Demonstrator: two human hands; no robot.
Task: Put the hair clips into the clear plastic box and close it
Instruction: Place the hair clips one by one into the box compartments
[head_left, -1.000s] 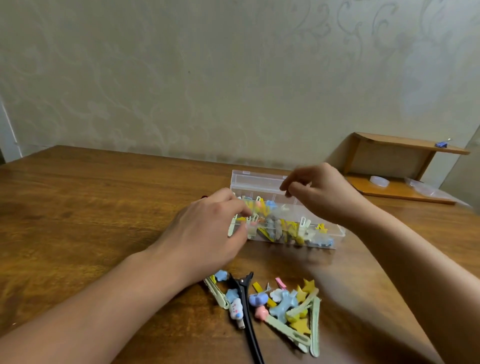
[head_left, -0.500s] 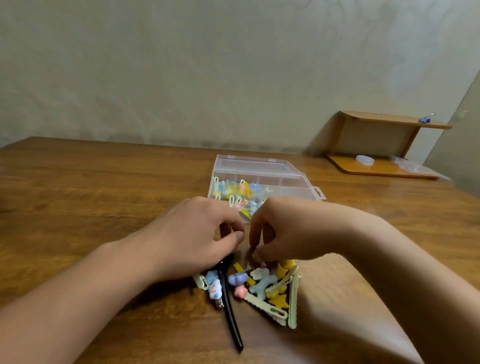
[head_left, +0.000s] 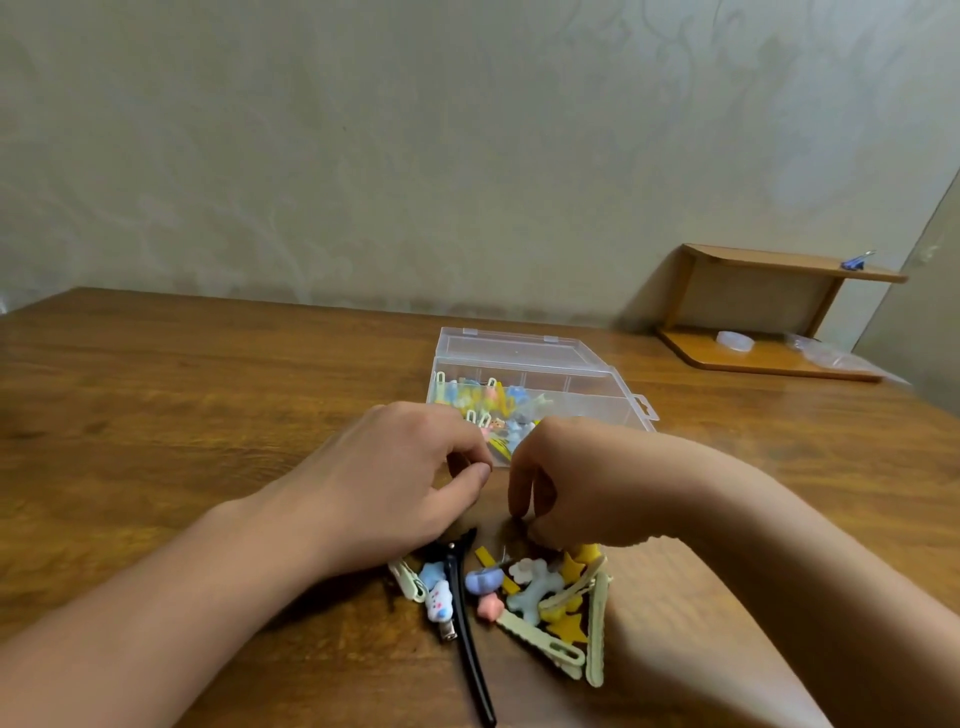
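The clear plastic box (head_left: 597, 374) stands open on the wooden table (head_left: 208, 395), its lid tipped back, with several coloured hair clips (head_left: 488, 400) in its left part. A pile of loose hair clips (head_left: 535, 587) lies nearer to me, with a long black clip (head_left: 467, 634) on its left side. My left hand (head_left: 395, 483) hovers over the pile's left edge, fingers curled and thumb against the forefinger, nothing visible in it. My right hand (head_left: 587, 483) reaches down with its fingertips at the pile's far edge; whether it grips a clip is hidden.
A small wooden shelf (head_left: 769, 312) stands at the back right against the wall, with a blue binder clip (head_left: 854, 262) on top and clear plastic items on its base. The wall runs along the table's far edge.
Both hands have come back from the box to the loose pile. Over the last half second they have barely moved; the right hand's fingers point down more.
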